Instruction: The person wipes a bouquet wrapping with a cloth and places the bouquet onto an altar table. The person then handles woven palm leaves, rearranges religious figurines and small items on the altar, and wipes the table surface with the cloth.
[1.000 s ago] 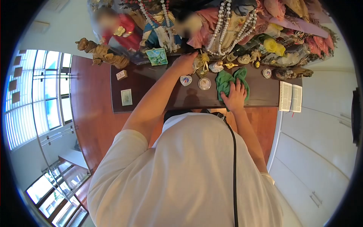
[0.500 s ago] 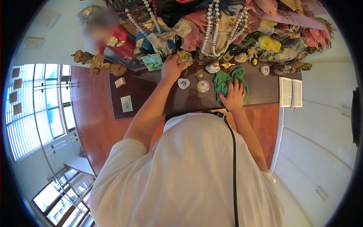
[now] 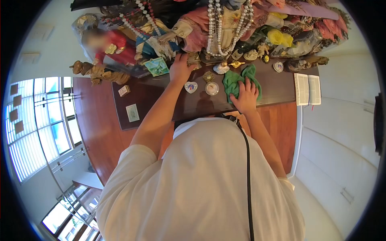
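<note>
My left hand [image 3: 181,70] reaches to the back of the dark table, its fingers closed against a small gold-brown ornament [image 3: 194,60] at the foot of the statues; the fingertips are partly hidden. A green picture card [image 3: 157,66] leans just left of that hand. My right hand [image 3: 245,97] presses on a crumpled green cloth [image 3: 231,82], gripping it against the tabletop. Between my hands lie a heart-shaped trinket [image 3: 191,87], a round clear-lidded case [image 3: 212,88] and an ornate gold piece [image 3: 208,76]. A small white figurine [image 3: 221,67] stands behind the cloth.
Robed statues draped with pearl necklaces [image 3: 213,30] crowd the table's back, beside yellow flowers [image 3: 279,37]. An open book [image 3: 307,89] lies at the right end. A small box [image 3: 124,90] and a card [image 3: 132,113] lie at the left. Carved wood [image 3: 98,74] sits behind them.
The view has shifted slightly, moving the table items a little left and up. My left hand stays at the ornament, which looks slightly turned; my right hand stays on the green cloth.
</note>
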The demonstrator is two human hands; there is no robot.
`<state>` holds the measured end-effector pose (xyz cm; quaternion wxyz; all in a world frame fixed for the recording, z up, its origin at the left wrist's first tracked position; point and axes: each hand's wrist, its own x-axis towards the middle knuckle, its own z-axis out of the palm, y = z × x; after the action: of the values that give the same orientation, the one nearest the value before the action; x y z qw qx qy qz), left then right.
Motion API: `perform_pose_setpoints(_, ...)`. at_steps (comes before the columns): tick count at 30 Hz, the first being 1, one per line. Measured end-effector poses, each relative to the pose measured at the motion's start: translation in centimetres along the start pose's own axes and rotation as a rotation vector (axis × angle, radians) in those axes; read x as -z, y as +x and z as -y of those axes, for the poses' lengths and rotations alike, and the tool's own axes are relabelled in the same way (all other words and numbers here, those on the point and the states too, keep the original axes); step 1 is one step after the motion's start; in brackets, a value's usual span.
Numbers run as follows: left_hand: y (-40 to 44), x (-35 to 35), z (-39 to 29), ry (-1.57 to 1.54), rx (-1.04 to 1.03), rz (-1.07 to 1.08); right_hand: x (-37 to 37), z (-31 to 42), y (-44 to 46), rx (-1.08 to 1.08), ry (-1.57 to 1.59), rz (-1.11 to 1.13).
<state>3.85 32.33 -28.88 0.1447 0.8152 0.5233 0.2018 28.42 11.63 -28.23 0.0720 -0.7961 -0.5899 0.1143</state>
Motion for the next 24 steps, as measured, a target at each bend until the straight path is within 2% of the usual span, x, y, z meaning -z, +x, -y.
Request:
perform_pose_setpoints(2,-0.4,0.2,-0.1,-0.202,0.102,0.005,0.2,0.1,0.0,-0.006,-0.003,0.006)
perform_pose_setpoints(3,-0.8,0.4,-0.4,-0.204,0.099,0.009,0.2,0.1,0.0,-0.004,-0.003,0.012)
perform_pose_setpoints(5,-1.7,0.9,-0.8,-0.312,0.15,-0.107,0.3,0.2,0.0,-0.011,-0.004,0.016)
perform_pose_setpoints(9,-4.5,0.7,-1.5,-0.235,0.066,-0.135,0.2,0.2,0.1,-0.018,-0.008,0.021)
perform_pose_setpoints(11,-6.1,1.4,-4.2,-0.189,-0.058,0.192,0.3,0.2,0.1,-0.018,-0.009,0.019)
perform_pose_setpoints(12,-6.7,1.8,-5.5,-0.188,-0.051,0.188,0.3,0.4,0.1,-0.017,-0.007,0.012)
perform_pose_setpoints(14,-7.6,2.1,-7.8,-0.014,-0.187,0.301,0.0,0.3,0.2,-0.013,-0.01,0.009)
perform_pose_setpoints(24,-9.6,-0.1,-8.0,0.019,-0.178,0.278,-0.5,0.2,0.1,-0.007,-0.046,-0.013)
